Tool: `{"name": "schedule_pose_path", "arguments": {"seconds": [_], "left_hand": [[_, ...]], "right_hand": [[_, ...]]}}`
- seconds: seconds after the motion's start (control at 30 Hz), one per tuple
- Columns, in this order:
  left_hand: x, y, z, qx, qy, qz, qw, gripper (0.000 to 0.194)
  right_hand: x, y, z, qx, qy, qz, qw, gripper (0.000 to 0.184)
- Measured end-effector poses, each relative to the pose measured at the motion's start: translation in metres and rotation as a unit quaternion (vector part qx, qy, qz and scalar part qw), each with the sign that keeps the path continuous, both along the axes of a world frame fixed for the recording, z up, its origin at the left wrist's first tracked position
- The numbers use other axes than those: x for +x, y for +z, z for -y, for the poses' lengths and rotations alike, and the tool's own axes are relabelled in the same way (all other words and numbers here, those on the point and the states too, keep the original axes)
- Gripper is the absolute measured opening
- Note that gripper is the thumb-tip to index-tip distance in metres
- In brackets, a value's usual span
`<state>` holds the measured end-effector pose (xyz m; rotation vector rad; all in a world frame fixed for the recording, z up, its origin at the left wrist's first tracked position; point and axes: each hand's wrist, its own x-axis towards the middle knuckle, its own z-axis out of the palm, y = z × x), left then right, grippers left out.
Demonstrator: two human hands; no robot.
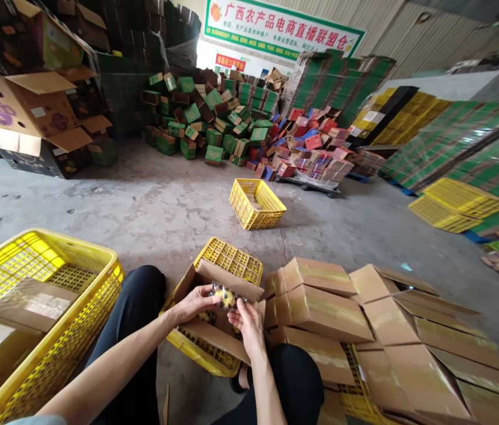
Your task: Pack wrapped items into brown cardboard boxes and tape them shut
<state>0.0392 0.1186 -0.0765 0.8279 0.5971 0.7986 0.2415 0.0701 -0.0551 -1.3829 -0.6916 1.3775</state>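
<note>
Between my two hands is a small clear plastic pack (226, 297) with something yellow and dark spots inside; its exact contents are too small to name. My left hand (199, 301) pinches its left end, and my right hand (247, 321) grips the lower right end. Both hands are above an open cardboard box (211, 336) with its flaps raised. More yellow and dark packs (207, 317) show partly inside the box, below my left hand. The box rests on an upturned yellow plastic crate (231, 260) between my knees.
A large yellow crate (111, 271) with cardboard boxes (32, 304) in it stands at my left. Stacked cardboard boxes (320, 304) lie at my right. Another yellow crate (258, 206) sits ahead on the concrete floor (165, 200). Piled green boxes (214, 139) and red boxes (313, 141) lie farther back.
</note>
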Motion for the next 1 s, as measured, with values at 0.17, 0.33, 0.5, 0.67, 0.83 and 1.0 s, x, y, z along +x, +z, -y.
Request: {"name": "schedule_pose_path", "arguments": {"seconds": [0.17, 0.33, 0.5, 0.67, 0.83, 1.0], "left_hand": [[-0.001, 0.0, -0.002, 0.011, 0.024, -0.014, 1.0, 0.056], [-0.001, -0.002, -0.006, 0.008, 0.07, -0.024, 0.997, 0.06], [0.0, -0.004, -0.006, 0.01, 0.065, -0.05, 0.997, 0.06], [0.001, -0.004, -0.002, 0.032, 0.039, -0.073, 0.996, 0.063], [0.002, 0.001, 0.0, 0.017, 0.024, -0.031, 0.999, 0.062], [0.002, 0.004, 0.0, 0.002, 0.012, 0.015, 1.0, 0.061]], "right_hand": [[-0.002, 0.002, 0.003, -0.004, 0.029, 0.035, 0.999, 0.054], [0.0, 0.006, 0.004, 0.032, 0.016, 0.128, 0.991, 0.044], [-0.004, 0.016, 0.005, 0.047, 0.024, 0.064, 0.997, 0.06], [-0.006, 0.017, 0.006, 0.04, 0.114, 0.055, 0.991, 0.054], [-0.001, 0.004, 0.005, 0.03, 0.082, 0.05, 0.995, 0.052], [0.002, -0.003, 0.002, 0.032, 0.026, 0.017, 0.999, 0.051]]}}
